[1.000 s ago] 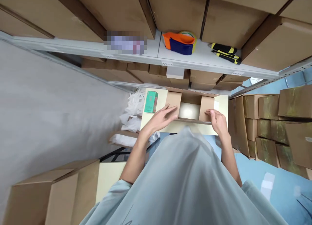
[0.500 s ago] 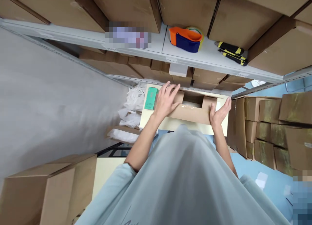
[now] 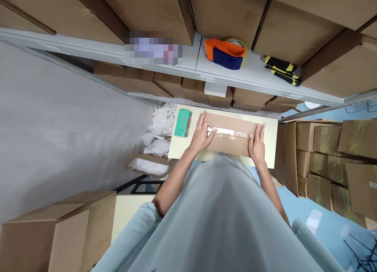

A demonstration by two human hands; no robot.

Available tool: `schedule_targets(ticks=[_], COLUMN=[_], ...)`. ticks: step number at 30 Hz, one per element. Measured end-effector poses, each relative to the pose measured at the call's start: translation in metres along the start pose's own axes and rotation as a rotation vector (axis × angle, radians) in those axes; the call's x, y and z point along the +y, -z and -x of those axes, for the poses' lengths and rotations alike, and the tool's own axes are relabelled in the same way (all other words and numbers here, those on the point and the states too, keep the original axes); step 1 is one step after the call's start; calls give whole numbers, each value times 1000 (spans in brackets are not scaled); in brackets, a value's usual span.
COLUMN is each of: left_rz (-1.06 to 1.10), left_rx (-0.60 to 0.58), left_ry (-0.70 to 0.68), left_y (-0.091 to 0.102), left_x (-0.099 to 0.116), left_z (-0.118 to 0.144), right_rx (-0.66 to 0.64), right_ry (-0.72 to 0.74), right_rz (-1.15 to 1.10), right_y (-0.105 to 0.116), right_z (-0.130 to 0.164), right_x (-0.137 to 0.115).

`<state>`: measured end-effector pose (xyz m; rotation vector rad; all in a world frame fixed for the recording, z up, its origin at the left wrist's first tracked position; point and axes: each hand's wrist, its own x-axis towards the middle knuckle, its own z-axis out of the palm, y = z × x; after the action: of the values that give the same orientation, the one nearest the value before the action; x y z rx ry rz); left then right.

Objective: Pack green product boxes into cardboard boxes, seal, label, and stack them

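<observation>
A long cardboard box (image 3: 228, 144) lies on the pale yellow table in front of me, its top flaps folded together. Clear tape and a white strip run along the seam between the flaps. My left hand (image 3: 201, 135) grips the left end of the box, thumb and index finger bent near the seam. At the other end, my right hand (image 3: 257, 144) holds the box with its fingers along the edge. A small green box (image 3: 183, 123) stands on the table, left of my left hand and apart from it.
On the shelf (image 3: 188, 59) ahead sit an orange and blue tape dispenser (image 3: 225, 54) and box cutters (image 3: 282, 70). Stacked cartons (image 3: 326, 150) stand to the right. White packing material (image 3: 160, 126) lies left of the table (image 3: 271, 154); a large carton (image 3: 70, 232) is at lower left.
The box's opening, seen before between raised flaps, is now covered by the folded flaps. My right hand has gone from spread beside the box to gripping its end.
</observation>
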<state>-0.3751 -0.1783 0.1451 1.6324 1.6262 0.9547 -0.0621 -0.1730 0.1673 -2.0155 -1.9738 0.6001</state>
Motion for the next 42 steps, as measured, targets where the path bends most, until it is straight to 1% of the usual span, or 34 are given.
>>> schedule_targets(ticks=[2,3,7,11,19,22,25,27,29,31,33,35,36,38,40,42], left_rz=[84,137,310,360,363,352,293,199,9,-193,-338,-414,-427,-414,-364,-296], left_rx=[55,64,17,-15,-9,0,27,77,182,236,227,219,226,264,323,389], left_ry=[96,132,215,224,219,217,212,183,92,-89,-267,-356,-371,-373,-374,-360], left_y=[-5,-7,-9,-8,-9,-8,-7,-8,-10,-13,-15,-15,-12,-2,13,28], left_x=[-5,-7,-17,-21,-21,-22,-23,-23,-21,-16,-8,4,13,36,64,94], left_z=[0,0,-3,-4,-2,2,4,4,6,9,9,-2,-13,-46,-87,-126], right_rx=[10,16,7,18,-13,-19,-2,28,132,283,384,441,461,489,436,292], right_ry=[-40,-50,-76,-86,-78,-74,-62,-39,19,138,322,521,607,727,755,743], right_rz=[-16,-38,-141,-163,-121,-161,-216,-200,-106,45,173,243,254,244,238,297], right_y=[-1,-1,1,1,0,0,-3,-8,-16,-23,-26,-20,-12,11,38,62], right_z=[-1,-2,-5,-6,-5,-5,-6,-5,-4,-4,-10,-29,-45,-85,-133,-176], right_x=[-1,-1,3,3,3,2,-1,-1,1,1,-6,-24,-39,-79,-130,-180])
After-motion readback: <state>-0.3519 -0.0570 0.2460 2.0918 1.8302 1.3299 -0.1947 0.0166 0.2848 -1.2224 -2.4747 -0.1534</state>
